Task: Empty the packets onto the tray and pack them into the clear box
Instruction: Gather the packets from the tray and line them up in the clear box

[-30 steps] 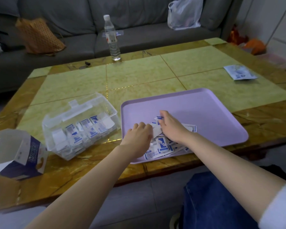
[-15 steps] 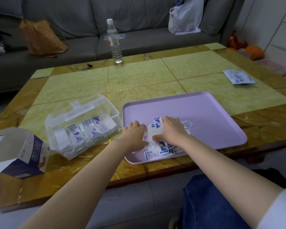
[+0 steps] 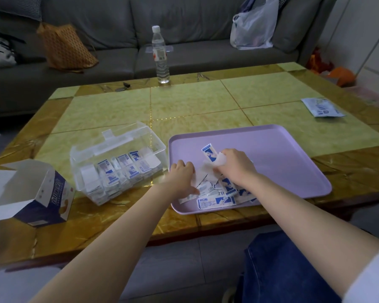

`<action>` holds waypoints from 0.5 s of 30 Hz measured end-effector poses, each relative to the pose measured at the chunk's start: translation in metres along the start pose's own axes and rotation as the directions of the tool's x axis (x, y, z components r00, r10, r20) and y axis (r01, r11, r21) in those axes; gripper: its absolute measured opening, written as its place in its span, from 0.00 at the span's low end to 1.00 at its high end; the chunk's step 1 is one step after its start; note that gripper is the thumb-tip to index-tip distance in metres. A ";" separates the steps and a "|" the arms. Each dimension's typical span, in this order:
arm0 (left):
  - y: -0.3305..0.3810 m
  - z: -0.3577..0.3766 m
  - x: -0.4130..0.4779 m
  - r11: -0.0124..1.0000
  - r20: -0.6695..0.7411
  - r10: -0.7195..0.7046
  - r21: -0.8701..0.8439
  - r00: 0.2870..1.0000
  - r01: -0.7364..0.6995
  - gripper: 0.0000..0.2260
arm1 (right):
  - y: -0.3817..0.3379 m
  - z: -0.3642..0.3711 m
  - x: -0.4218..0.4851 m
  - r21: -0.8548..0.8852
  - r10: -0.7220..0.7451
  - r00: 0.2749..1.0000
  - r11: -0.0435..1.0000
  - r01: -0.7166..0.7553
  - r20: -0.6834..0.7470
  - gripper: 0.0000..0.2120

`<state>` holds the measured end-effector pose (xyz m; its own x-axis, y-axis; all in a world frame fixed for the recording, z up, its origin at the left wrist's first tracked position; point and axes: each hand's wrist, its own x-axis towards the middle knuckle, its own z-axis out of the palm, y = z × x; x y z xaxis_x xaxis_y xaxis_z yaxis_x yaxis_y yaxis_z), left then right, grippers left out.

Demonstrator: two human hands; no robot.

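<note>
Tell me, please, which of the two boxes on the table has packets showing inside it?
The clear box beside the purple tray: blue-and-white packets show through its walls. The opened cardboard box shows none.

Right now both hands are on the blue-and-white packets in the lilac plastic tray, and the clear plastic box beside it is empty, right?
Not empty: the head view shows the clear plastic box holding rows of packets. The rest stands.

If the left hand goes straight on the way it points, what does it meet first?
Probably the packets that the right hand grips, just ahead of the left hand over the tray; depth is unclear.
</note>
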<state>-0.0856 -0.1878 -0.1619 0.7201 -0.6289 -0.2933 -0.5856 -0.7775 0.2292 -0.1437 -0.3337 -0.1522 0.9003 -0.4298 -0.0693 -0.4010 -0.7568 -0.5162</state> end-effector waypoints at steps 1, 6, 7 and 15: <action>0.001 0.000 0.000 1.000 0.005 -0.008 -0.026 1.000 0.008 0.29 | 0.000 -0.002 0.000 0.019 -0.003 1.000 1.000 0.004 -0.020 0.12; 0.004 0.000 0.005 0.991 0.068 -0.067 -0.112 0.995 0.074 0.26 | 0.002 -0.011 0.004 0.078 -0.033 0.995 0.996 0.040 -0.090 0.13; 0.004 0.000 0.005 0.991 0.079 -0.072 -0.108 0.994 0.080 0.25 | 0.002 -0.013 0.006 0.092 -0.036 0.995 0.995 0.045 -0.097 0.14; 0.001 -0.006 0.001 0.999 0.091 -0.041 -0.029 0.995 0.044 0.29 | 0.006 -0.013 0.005 0.060 -0.043 0.996 0.997 0.048 -0.073 0.10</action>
<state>-0.0831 -0.1892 -0.1565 0.7067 -0.5931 -0.3857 -0.5425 -0.8042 0.2427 -0.1435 -0.3469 -0.1442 0.9019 -0.4317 0.0158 -0.3470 -0.7456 -0.5690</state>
